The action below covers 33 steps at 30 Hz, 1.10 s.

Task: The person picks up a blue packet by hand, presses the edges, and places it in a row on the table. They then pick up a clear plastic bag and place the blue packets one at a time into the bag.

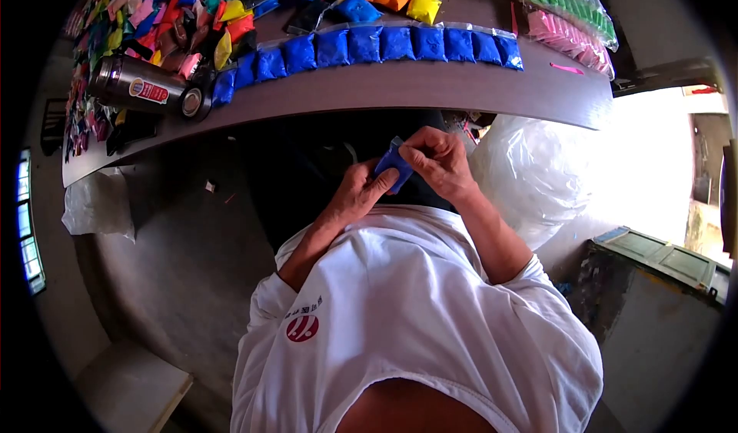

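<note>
Above my lap, my left hand (pixel 364 189) grips a small blue packet (pixel 391 166) of clay-like material in clear plastic, thumb across its front. My right hand (pixel 440 162) pinches the packet's upper right edge between thumb and fingers. The packet is tilted, and its lower part is partly covered by my left fingers. Beyond my hands, a row of similar blue packets (pixel 365 46) lies side by side along the table (pixel 400 87).
A pile of many-coloured packets (pixel 165 18) and a steel thermos (pixel 142 86) lie on the table's left. Bagged pink sticks (pixel 569 41) and green sticks (pixel 565 4) lie at the right. A big clear plastic bag (pixel 530 175) bulges beside my right arm.
</note>
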Each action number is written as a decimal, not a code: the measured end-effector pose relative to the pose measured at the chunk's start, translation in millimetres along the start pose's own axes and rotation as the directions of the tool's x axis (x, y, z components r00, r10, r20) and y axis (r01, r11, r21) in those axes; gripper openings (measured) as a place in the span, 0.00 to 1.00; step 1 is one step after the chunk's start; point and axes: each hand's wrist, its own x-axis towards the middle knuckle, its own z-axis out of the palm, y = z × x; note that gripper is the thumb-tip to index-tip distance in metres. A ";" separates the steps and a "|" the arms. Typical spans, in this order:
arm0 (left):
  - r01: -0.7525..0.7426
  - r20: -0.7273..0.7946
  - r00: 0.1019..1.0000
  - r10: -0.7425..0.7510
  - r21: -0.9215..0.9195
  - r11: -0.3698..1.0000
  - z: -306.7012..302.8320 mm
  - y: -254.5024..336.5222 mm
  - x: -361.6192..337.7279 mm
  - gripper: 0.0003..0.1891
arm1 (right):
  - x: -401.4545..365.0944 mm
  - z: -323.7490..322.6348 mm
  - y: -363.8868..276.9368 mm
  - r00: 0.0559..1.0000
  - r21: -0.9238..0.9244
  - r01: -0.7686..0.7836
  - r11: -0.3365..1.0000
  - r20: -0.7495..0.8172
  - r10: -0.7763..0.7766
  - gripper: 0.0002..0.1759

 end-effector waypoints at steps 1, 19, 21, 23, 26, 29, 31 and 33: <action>0.008 -0.016 1.000 -0.008 0.026 1.000 -0.4 0.2 -0.4 0.30 | -1.7 4.3 -0.7 0.993 -0.117 0.100 0.988 -0.050 -0.106 0.06; 0.076 0.006 0.997 -0.076 0.043 0.996 3.2 4.7 0.5 0.30 | -20.8 11.2 -20.4 0.973 0.381 -0.117 0.917 -0.142 0.184 0.11; 0.091 0.011 0.996 -0.092 0.061 0.994 3.2 4.4 0.4 0.30 | -25.1 10.9 -15.8 0.992 0.443 -0.118 0.889 0.020 0.122 0.11; 0.091 0.009 0.996 -0.091 0.034 0.995 6.2 4.7 -0.2 0.25 | -29.9 5.0 1.9 0.998 0.307 -0.060 0.950 -0.010 0.067 0.10; 0.028 0.080 0.996 -0.024 -0.057 0.998 7.7 -5.4 3.1 0.20 | -20.5 -32.4 -4.4 0.949 0.186 0.017 0.982 -0.311 0.042 0.12; 0.097 0.080 0.992 -0.095 -0.024 0.995 7.6 -4.9 2.9 0.16 | -5.6 -102.6 -36.1 0.831 0.098 0.083 0.992 -0.556 -0.014 0.16; 0.124 0.059 0.991 -0.121 -0.044 0.991 6.4 -7.0 3.3 0.16 | 4.1 -142.9 -60.9 0.773 -0.196 -0.001 0.981 -0.622 -0.123 0.17; 0.179 0.019 0.984 -0.178 -0.086 0.980 5.6 -9.1 4.2 0.16 | 12.7 -179.5 -75.8 0.777 -0.457 -0.145 0.877 -0.602 -0.185 0.17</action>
